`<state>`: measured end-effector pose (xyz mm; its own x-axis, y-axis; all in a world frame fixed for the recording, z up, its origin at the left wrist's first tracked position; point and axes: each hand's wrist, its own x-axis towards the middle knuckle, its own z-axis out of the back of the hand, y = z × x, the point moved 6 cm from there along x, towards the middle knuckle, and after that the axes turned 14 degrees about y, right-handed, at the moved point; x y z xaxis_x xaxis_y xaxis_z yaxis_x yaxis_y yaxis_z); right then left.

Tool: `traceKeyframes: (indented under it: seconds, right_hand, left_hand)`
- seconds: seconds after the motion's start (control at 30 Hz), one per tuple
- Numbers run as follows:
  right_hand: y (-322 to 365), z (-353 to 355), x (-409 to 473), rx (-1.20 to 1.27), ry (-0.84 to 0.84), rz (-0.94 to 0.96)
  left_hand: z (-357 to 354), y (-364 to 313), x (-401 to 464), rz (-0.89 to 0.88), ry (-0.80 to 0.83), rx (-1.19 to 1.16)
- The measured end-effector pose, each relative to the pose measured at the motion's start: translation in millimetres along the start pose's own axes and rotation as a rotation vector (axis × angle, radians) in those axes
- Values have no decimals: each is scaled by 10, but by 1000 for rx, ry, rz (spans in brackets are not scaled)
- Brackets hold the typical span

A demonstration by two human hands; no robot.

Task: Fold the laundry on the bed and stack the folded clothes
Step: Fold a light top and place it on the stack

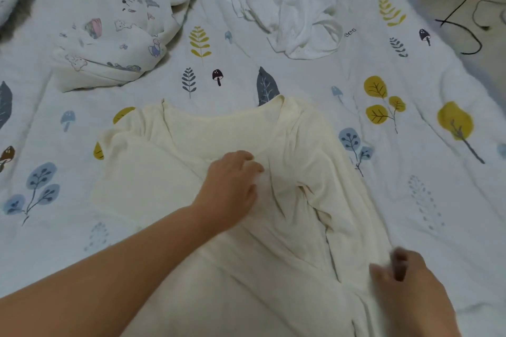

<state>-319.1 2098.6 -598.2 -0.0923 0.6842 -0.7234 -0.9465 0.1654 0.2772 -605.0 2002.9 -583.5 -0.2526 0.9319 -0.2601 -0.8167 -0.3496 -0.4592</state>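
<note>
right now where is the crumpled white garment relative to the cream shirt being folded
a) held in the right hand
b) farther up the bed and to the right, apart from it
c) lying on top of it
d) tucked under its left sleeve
b: the crumpled white garment lies on the bedsheet well beyond the cream shirt, up and to the right, with bare sheet between them.

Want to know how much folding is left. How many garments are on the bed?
2: the cream shirt under both hands, and a crumpled white garment at the far side. More may be hidden.
</note>
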Motion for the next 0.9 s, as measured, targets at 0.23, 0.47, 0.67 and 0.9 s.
traceKeyframes:
  seconds: [0.23, 0.47, 0.67, 0.9]
  right_hand:
    - [112, 236, -90, -66, 81, 156]
    - [1005, -141, -961, -55, 184, 597]
    - [1387, -794, -1130, -125, 398, 700]
    - [1623, -538, -573, -168, 103, 730]
  left_hand:
    - [-249, -613, 342, 92, 121, -255]
    - [-175, -865, 141, 271, 570, -1011]
    - [-107, -121, -307, 429, 389, -1257]
    - [-470, 430, -1018, 800, 143, -1070]
